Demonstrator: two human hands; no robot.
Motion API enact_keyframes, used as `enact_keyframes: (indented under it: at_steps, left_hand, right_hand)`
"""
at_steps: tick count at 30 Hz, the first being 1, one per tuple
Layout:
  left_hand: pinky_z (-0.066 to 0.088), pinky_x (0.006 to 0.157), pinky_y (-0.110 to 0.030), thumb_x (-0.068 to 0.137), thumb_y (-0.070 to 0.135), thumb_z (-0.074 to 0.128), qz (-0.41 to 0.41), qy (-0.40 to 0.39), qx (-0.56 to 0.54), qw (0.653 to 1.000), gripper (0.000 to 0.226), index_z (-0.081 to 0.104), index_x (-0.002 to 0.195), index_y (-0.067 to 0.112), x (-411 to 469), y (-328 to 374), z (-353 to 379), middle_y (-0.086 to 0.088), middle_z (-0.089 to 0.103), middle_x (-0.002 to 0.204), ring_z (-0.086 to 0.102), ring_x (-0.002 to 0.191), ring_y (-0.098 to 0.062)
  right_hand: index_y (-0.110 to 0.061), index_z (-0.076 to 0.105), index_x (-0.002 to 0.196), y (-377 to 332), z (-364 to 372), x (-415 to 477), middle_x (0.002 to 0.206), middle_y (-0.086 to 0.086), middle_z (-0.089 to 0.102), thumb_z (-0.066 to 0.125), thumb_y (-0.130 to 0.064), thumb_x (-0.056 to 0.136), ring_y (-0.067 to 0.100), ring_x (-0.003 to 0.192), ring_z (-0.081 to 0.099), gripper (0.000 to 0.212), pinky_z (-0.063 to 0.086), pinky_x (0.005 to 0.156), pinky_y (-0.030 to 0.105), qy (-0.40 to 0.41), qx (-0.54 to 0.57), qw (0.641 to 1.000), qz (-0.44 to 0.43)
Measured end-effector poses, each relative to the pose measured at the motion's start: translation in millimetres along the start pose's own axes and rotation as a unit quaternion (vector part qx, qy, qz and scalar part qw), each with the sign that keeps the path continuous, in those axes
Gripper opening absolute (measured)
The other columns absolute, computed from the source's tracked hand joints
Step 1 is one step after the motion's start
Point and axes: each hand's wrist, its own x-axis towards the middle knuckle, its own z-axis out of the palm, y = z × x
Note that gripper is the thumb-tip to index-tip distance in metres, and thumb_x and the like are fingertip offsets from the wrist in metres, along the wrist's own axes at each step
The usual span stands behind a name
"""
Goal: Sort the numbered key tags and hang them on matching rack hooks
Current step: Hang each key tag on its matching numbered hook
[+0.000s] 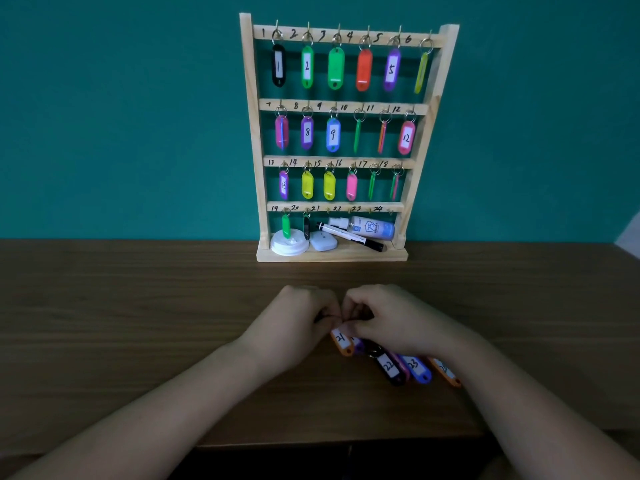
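Head view: left hand (304, 320) and right hand (388, 323) both pinch top of orange tag 21 (341, 341), lower centre. Remaining tags (414, 365) lie under right wrist. Judged next: lift, thread ring onto bare hook 21 (328, 212), bottom row of rack (254, 140).

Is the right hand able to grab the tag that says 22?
Probably yes. The 22 tag lies label-up on the table right by the right hand, nothing lying on it, though that hand now pinches the 21 tag.

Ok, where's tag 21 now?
Head view, below centre: orange tag 21 lies on the table, its top between the left hand and right hand, left of black tag 22.
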Motion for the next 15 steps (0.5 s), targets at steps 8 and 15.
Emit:
enact_keyframes:
  at_steps: [8, 15]
  left_hand:
    - [0.044, 0.07, -0.007, 0.088, 0.025, 0.081, -0.071, 0.003, -0.037, 0.997, 0.008, 0.076, 0.092, 0.028, 2.4, -8.4, -7.4, 0.015, 0.072, 0.085, 0.065, 0.085, 0.001]
    - [0.05, 0.076, -0.019, 0.095, 0.035, 0.072, -0.098, -0.031, -0.01, 0.995, 0.009, 0.073, 0.103, 0.032, -0.1, -7.2, -9.9, 0.014, 0.07, 0.095, 0.063, 0.09, 0.0]
  right_hand:
    - [-0.038, 0.068, 0.099, -1.1, 2.7, 3.1, 0.107, -0.017, 0.068, 0.064, -0.028, 0.104, -0.001, 0.101, 0.062, 0.011, 0.054, 0.087, 0.028, 0.018, 0.022, 0.999, 0.021]
    - [-0.035, 0.07, 0.11, 2.2, -6.0, -2.4, 0.11, -0.017, 0.067, 0.065, -0.027, 0.104, -0.002, 0.1, 0.062, 0.011, 0.051, 0.084, 0.022, -0.02, 0.002, 1.0, 0.01]
